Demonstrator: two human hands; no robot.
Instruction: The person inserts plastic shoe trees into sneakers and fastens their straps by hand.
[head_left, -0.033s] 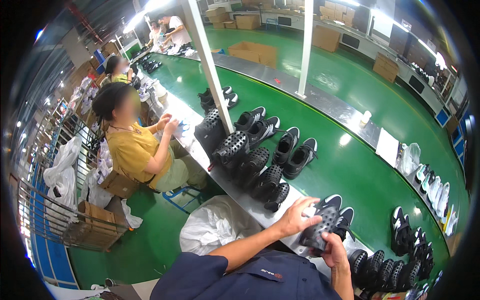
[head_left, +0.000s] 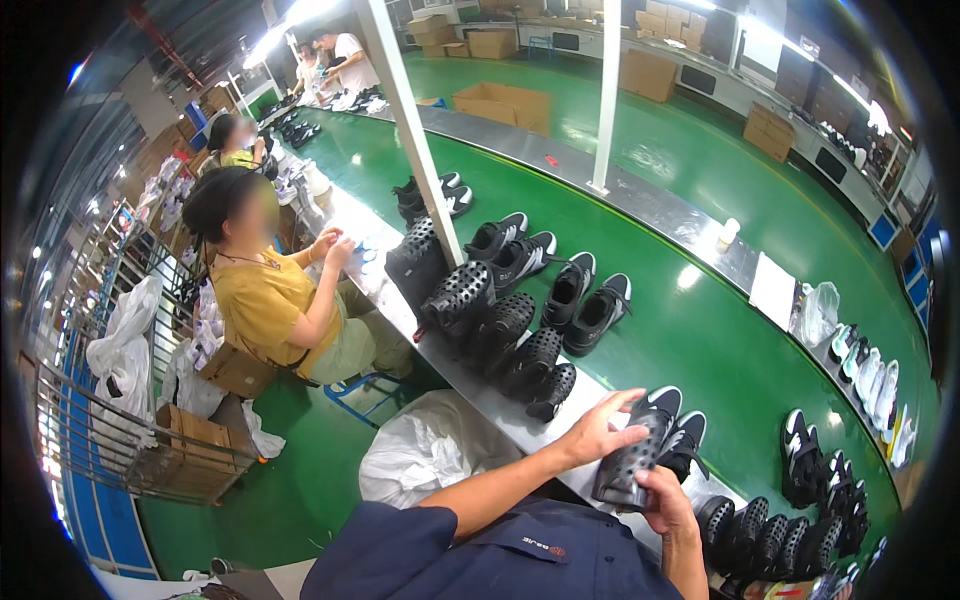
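Note:
A black plastic shoe form full of round holes (head_left: 625,468) is tilted over the bench's near edge. My right hand (head_left: 665,500) grips its lower end, with the thumb across the surface. My left hand (head_left: 600,432) is at its upper left side, fingers stretched and apart, thumb close to or touching the form. Just beyond stands a pair of black shoes with white toes (head_left: 672,418), partly hidden by the form and the left hand. Several similar forms with holes (head_left: 540,360) line the bench to the left, and more (head_left: 768,545) stand to the right.
A green belt (head_left: 700,340) runs past the metal bench, carrying black shoes (head_left: 595,310). White posts (head_left: 608,100) rise from its far edge and near side. A white plastic sack (head_left: 425,455) sits on the floor at left. A co-worker in yellow (head_left: 265,300) sits beyond it.
The shoe form has turned slightly in my right hand and sits a little more upright. My left fingers have shifted a little and spread apart.

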